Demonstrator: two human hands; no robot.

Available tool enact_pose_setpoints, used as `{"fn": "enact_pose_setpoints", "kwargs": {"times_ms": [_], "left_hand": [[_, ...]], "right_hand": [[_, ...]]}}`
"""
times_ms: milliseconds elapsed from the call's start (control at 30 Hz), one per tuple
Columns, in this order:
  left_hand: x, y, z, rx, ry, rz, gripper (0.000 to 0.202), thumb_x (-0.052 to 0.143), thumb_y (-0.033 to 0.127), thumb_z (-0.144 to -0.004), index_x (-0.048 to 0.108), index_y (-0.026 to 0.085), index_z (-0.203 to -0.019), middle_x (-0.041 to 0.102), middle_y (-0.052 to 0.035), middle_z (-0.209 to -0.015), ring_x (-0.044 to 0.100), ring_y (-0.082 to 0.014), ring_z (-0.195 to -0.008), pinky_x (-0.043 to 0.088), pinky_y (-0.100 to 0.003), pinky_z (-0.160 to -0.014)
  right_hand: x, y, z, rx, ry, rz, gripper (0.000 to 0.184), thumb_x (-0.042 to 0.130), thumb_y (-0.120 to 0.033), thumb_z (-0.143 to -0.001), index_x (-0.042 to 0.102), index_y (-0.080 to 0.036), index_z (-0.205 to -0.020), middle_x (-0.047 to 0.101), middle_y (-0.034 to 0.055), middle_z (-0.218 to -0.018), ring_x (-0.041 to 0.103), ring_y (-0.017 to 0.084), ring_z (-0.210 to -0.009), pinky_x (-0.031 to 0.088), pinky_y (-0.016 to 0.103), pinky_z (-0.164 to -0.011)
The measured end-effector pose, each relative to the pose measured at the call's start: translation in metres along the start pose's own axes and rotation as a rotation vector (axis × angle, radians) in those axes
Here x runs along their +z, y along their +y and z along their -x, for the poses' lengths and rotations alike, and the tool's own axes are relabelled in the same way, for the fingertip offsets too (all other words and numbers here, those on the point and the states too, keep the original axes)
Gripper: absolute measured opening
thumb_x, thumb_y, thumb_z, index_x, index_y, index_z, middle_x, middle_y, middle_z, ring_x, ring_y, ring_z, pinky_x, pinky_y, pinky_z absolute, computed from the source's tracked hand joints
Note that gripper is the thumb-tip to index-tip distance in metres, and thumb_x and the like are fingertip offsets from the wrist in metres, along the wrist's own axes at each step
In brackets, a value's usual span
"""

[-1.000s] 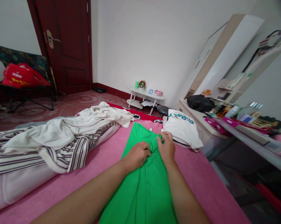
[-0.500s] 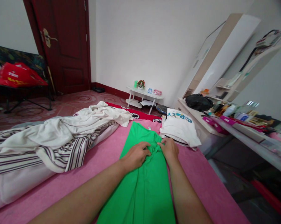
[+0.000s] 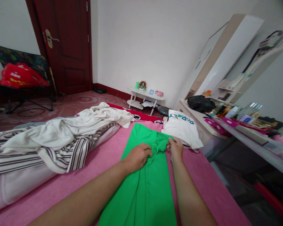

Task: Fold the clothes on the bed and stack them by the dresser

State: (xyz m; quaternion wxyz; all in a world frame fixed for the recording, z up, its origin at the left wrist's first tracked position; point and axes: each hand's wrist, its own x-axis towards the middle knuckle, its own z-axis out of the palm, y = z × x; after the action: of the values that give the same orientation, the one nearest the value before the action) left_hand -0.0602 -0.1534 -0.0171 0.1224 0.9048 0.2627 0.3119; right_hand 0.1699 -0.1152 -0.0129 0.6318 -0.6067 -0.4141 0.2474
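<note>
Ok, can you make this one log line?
left hand: curled on green garment | right hand: pinching its edge | beneath: pink bedsheet | beside: folded white garment with blue lettering

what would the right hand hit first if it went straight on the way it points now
Past the green cloth in its fingers, the right hand would probably meet the white clothes first, though depth and height are hard to judge.

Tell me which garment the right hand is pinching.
The green garment, the only green one: the right hand pinches its edge, the left hand lies on it. The rumpled white garment lies left; the lettered white garment lies to the right.
</note>
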Motion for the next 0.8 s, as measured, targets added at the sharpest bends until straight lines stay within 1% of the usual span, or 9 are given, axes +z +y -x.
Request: {"fn": "enact_pose_setpoints", "kwargs": {"times_ms": [100,200,267,400,467,533,667,733,800], "left_hand": [[-0.001,0.002,0.001,-0.126,0.045,0.058,0.045,0.055,0.015,-0.082,0.046,0.019,-0.126,0.061,-0.0068,-0.111,0.053,-0.0224,-0.104,0.044,-0.034,-0.089],[0.000,-0.001,0.001,-0.242,0.081,0.075,0.064,0.059,0.031,-0.083,0.031,0.019,-0.140,0.059,-0.0094,-0.115,0.053,-0.0249,-0.105,0.044,-0.037,-0.088],[0.001,-0.006,0.000,-0.263,0.081,0.068,0.056,0.059,0.032,-0.083,0.041,0.018,-0.134,0.059,-0.0099,-0.114,0.052,-0.0254,-0.106,0.043,-0.037,-0.090],[0.002,-0.012,-0.002,-0.206,0.058,0.076,0.023,0.056,0.017,-0.079,0.064,0.019,-0.101,0.061,-0.0061,-0.098,0.054,-0.0222,-0.098,0.043,-0.032,-0.086],[0.001,-0.011,-0.003,-0.152,0.077,0.069,0.030,0.055,0.007,-0.072,0.065,0.020,-0.097,0.060,-0.0054,-0.101,0.053,-0.0215,-0.099,0.042,-0.032,-0.087],[0.000,-0.008,-0.003,-0.084,0.088,0.059,0.036,0.053,0.003,-0.064,0.064,0.020,-0.093,0.058,-0.0054,-0.108,0.052,-0.0218,-0.102,0.040,-0.033,-0.089],[-0.001,-0.005,-0.002,0.000,0.064,0.071,0.035,0.050,0.001,-0.058,0.060,0.019,-0.086,0.059,-0.0050,-0.112,0.052,-0.0220,-0.104,0.039,-0.033,-0.091],[0.000,-0.006,-0.002,-0.005,0.048,0.080,0.037,0.049,-0.001,-0.057,0.058,0.020,-0.086,0.062,-0.0044,-0.106,0.053,-0.0216,-0.102,0.039,-0.032,-0.090],[0.001,-0.006,-0.002,-0.027,0.044,0.093,0.038,0.048,-0.001,-0.057,0.058,0.020,-0.087,0.064,-0.0039,-0.098,0.055,-0.0213,-0.099,0.039,-0.032,-0.088]], "right_hand": [[-0.002,-0.003,-0.001,0.169,0.059,-0.324,0.035,0.069,-0.043,-0.057,0.049,-0.022,-0.076,0.052,-0.0094,-0.048,0.044,0.009,-0.036,0.034,0.020,-0.038],[-0.002,-0.003,0.000,0.215,0.045,-0.384,0.036,0.069,-0.039,-0.054,0.045,-0.022,-0.075,0.048,-0.0119,-0.045,0.037,0.005,-0.033,0.031,0.018,-0.036],[-0.002,0.000,0.000,0.206,0.032,-0.362,0.034,0.068,-0.038,-0.055,0.046,-0.022,-0.075,0.046,-0.0123,-0.043,0.033,0.005,-0.031,0.029,0.018,-0.035],[-0.003,0.006,0.001,0.091,0.088,-0.216,0.039,0.069,-0.033,-0.057,0.056,-0.020,-0.091,0.051,-0.0098,-0.043,0.036,0.008,-0.032,0.026,0.019,-0.034],[-0.001,0.005,0.002,-0.075,0.106,-0.048,0.046,0.066,-0.034,-0.064,0.058,-0.018,-0.106,0.055,-0.0074,-0.047,0.042,0.010,-0.037,0.030,0.021,-0.038],[0.001,0.001,0.002,-0.208,0.020,0.118,0.046,0.059,-0.040,-0.072,0.059,-0.016,-0.112,0.056,-0.0053,-0.048,0.045,0.012,-0.041,0.033,0.023,-0.042],[0.000,-0.008,-0.001,-0.220,-0.327,0.344,0.037,0.062,-0.044,-0.068,0.071,-0.017,-0.092,0.065,0.0005,-0.061,0.051,0.013,-0.047,0.037,0.024,-0.047],[-0.006,-0.011,-0.004,-0.190,-0.418,0.421,0.024,0.066,-0.040,-0.062,0.070,-0.018,-0.068,0.066,0.0018,-0.060,0.051,0.013,-0.047,0.036,0.024,-0.046],[-0.013,-0.013,-0.006,-0.108,-0.446,0.422,0.025,0.066,-0.038,-0.061,0.061,-0.018,-0.048,0.058,0.0011,-0.044,0.046,0.012,-0.040,0.032,0.023,-0.041]]}}
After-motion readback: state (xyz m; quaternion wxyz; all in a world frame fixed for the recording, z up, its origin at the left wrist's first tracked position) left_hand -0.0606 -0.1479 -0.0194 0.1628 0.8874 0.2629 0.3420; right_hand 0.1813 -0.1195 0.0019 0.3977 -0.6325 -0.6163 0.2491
